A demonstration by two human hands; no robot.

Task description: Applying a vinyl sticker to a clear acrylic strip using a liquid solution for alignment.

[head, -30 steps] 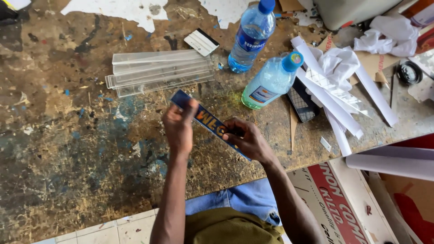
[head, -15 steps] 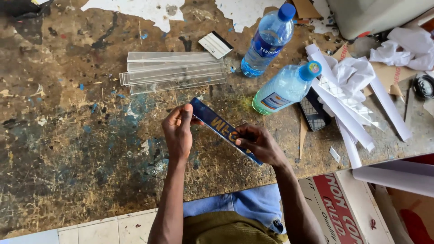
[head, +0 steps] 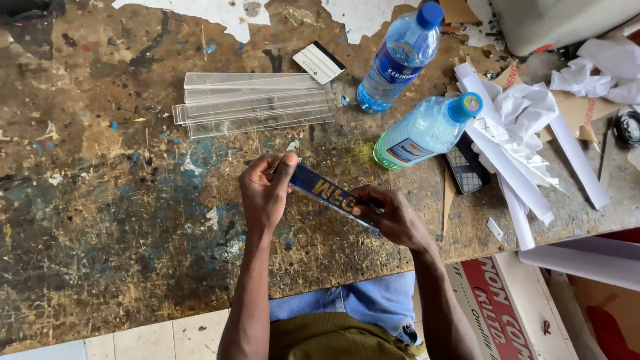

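Both forearms are raised from below and angled inward. The left hand (head: 265, 193) is curled, its thumb and fingers pinched together at the top. The right hand (head: 393, 215) is closed, knuckles up, wrist bent.

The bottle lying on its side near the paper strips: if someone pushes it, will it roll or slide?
The lying bottle looks round-bodied and rests on its side, so it would probably roll. It seems partly empty, likely light. The paper strips beside it might stop it soon.
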